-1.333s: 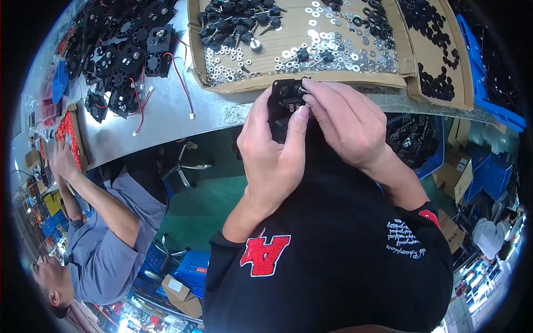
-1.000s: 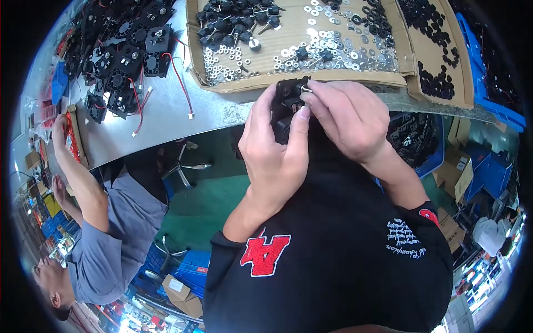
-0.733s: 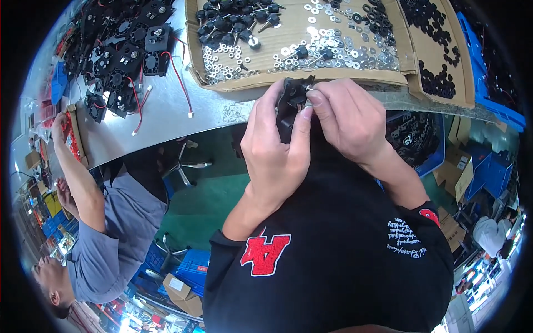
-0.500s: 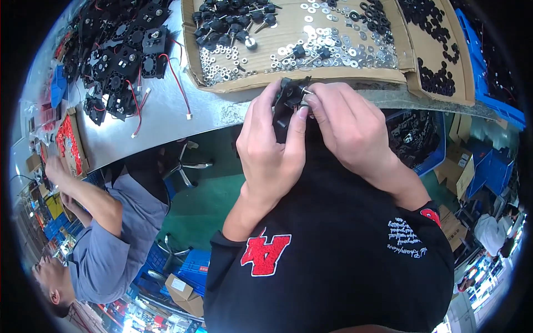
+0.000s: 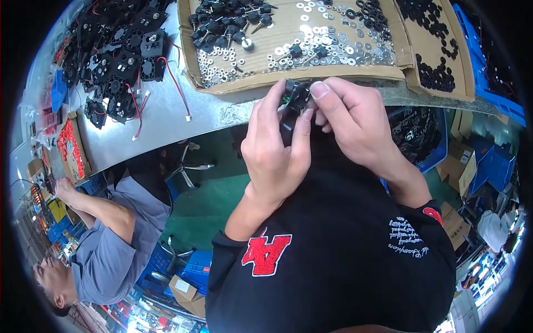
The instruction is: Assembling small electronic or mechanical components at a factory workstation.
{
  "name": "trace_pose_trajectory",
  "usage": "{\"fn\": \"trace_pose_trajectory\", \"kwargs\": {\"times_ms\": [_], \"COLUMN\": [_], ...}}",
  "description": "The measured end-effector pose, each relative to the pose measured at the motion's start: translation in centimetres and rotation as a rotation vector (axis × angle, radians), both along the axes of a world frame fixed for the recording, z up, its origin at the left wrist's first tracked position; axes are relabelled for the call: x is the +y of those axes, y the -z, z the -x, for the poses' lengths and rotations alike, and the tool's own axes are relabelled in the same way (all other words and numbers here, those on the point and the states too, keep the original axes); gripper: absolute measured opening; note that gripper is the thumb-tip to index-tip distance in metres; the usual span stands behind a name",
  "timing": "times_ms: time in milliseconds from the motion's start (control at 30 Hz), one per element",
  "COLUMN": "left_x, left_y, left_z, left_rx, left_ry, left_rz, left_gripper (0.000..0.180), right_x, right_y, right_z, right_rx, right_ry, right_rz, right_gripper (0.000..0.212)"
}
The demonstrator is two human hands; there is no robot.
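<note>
A small black plastic housing (image 5: 291, 114) is pinched between the thumb and fingers of my left hand (image 5: 275, 144), just off the front edge of the workbench. It has a rounded black part at its top and a bit of green on its left side. My right hand (image 5: 355, 119) is closed at the housing's right side, its thumb and bent fingers pressed together there. Whatever those fingertips grip is too small and too covered to make out. Beyond my hands lies a cardboard tray (image 5: 266, 79) with metal washers (image 5: 327, 44), small nuts (image 5: 222, 66) and black knobs on metal shafts (image 5: 222, 28).
Black fan assemblies (image 5: 116, 66) with red wires are heaped on the metal bench (image 5: 172, 130) at left. A second cardboard tray (image 5: 463, 72) holds black rings. Below the bench at right stands a blue bin (image 5: 438, 152) of black parts. A co-worker in grey (image 5: 119, 238) sits at left.
The housing has turned in my left hand. My right thumb has moved up and over its right side, and the metal pin seen there before is now hidden. The co-worker's arm has lowered.
</note>
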State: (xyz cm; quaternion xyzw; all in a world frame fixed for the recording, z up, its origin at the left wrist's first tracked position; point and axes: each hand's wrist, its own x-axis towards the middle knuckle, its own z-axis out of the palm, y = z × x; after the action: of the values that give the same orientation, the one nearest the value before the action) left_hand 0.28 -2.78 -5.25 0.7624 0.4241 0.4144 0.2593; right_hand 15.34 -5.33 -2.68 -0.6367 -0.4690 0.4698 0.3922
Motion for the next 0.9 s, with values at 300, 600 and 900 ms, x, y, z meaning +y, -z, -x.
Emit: {"fn": "trace_pose_trajectory", "kwargs": {"times_ms": [300, 600, 900], "left_x": [-0.2, -0.3, -0.7], "left_y": [0.4, 0.1, 0.2], "left_z": [0.1, 0.0, 0.0], "left_rx": [-0.116, -0.147, -0.227], "left_ry": [-0.032, -0.032, -0.042], "left_rz": [0.186, 0.275, 0.357], "left_gripper": [0.043, 0.044, 0.044], "right_x": [-0.5, -1.0, -0.7], "right_y": [1.0, 0.6, 0.6], "right_z": [1.0, 0.5, -0.1], "right_rx": [-0.191, 0.169, 0.03], "right_ry": [0.153, 0.174, 0.125], "right_rz": [-0.368, -0.299, -0.397], "right_gripper": [0.014, 0.018, 0.019]}}
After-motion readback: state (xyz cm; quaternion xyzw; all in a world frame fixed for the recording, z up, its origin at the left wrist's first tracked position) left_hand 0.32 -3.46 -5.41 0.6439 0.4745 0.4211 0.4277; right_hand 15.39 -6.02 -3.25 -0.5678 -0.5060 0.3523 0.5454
